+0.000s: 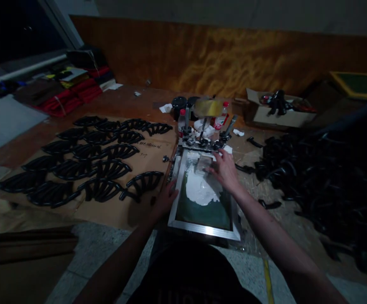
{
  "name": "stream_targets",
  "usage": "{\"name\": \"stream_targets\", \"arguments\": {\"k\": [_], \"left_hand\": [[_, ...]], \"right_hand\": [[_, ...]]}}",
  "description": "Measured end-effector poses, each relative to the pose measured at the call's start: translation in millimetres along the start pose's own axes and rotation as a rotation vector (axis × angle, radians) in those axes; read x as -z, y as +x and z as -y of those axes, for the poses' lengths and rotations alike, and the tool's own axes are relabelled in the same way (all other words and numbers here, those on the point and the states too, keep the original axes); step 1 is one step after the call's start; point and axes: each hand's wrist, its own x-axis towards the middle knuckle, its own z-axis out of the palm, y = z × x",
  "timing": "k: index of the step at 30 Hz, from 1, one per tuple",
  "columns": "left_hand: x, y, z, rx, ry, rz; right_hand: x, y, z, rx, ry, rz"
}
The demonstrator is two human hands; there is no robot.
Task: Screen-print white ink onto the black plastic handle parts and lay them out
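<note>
A silk-screen printing frame (208, 231) with a metal rim and green mesh lies in front of me, with white ink (199, 190) spread across its upper half. On the ink, near the far end, rests a greyish squeegee (203, 164). My right hand (226, 171) is over the frame's right side, fingers apart at the squeegee's right end; whether they touch it is unclear. My left hand (167, 197) is low beside the frame's left rim, thumb and fingers apart, partly in shadow. A hinge clamp (199, 143) holds the frame's far end.
Curved black ribbed plastic parts (101, 169) lie in rows on cardboard (151, 158) at left. A large heap of black parts (322, 181) fills the right. Bottles with red caps (220, 117) stand behind the clamp; an open carton (281, 112) is at back right, red cloth bundles (72, 97) at back left.
</note>
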Motion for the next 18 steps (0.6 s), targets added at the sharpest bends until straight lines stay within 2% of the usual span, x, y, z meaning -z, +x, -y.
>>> {"name": "stream_targets", "arguments": {"k": [3, 6, 9, 11, 13, 16, 18], "left_hand": [[-6.4, 8.0, 10.1, -0.004, 0.005, 0.044], [-6.4, 9.3, 13.7, 0.013, -0.006, 0.057], [-6.8, 8.6, 15.4, 0.007, -0.034, 0.045], [-7.6, 8.6, 16.1, 0.005, -0.049, 0.030], [-8.0, 8.8, 16.1, 0.006, -0.051, 0.016], [-8.5, 8.9, 16.1, 0.016, -0.065, 0.010], [-9.6, 9.0, 16.8, 0.032, -0.097, 0.011]], "right_hand": [[-6.2, -3.1, 39.1, 0.017, -0.096, 0.347], [-10.4, -33.5, 50.4, 0.162, -0.140, 0.491], [-6.8, -59.1, 42.8, 0.426, -0.065, 0.531], [-2.6, -61.8, 36.5, 0.516, 0.013, 0.563], [-2.2, -58.0, 33.7, 0.480, 0.058, 0.544], [-12.9, -61.5, 34.7, 0.373, 0.043, 0.398], [-22.6, -74.4, 34.7, 0.415, 0.036, 0.331]]}}
